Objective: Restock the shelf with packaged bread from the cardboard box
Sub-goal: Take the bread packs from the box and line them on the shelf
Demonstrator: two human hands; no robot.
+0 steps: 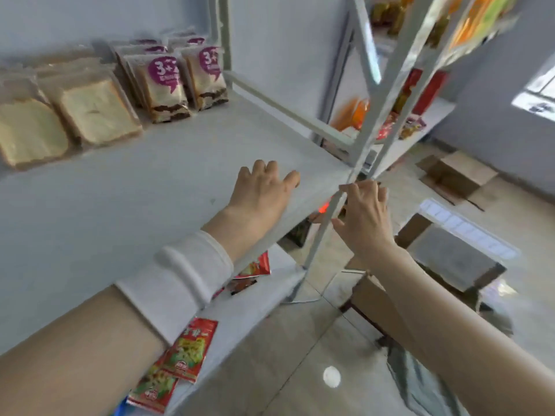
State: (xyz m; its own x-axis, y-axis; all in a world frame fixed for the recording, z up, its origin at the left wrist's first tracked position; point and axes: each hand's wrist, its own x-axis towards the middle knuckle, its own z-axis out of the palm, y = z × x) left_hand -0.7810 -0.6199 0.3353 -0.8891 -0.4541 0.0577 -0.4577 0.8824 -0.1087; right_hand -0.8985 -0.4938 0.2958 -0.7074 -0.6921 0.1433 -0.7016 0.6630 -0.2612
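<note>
Plainly, the left hand lay palm down on the bare white metal shelf near the centre of the frame, its fingers loosely bent and holding nothing. A white sleeve covered that forearm below the wrist. The right hand, just right of centre, hovered beside the shelf's thin white corner post with its fingers spread and empty; whether they touched the post could not be told.

Clear-wrapped packs of sliced white bread stood in the upper left of the frame at the back of the shelf. Just beside them stood 2 rows of packs with round purple labels. The open brown cardboard box sat on the floor at lower right, partly hidden by the right forearm, and its contents were not clear. Red snack packets lay on the lower shelf at bottom centre-left. A second cardboard box sat on the floor at far right.
</note>
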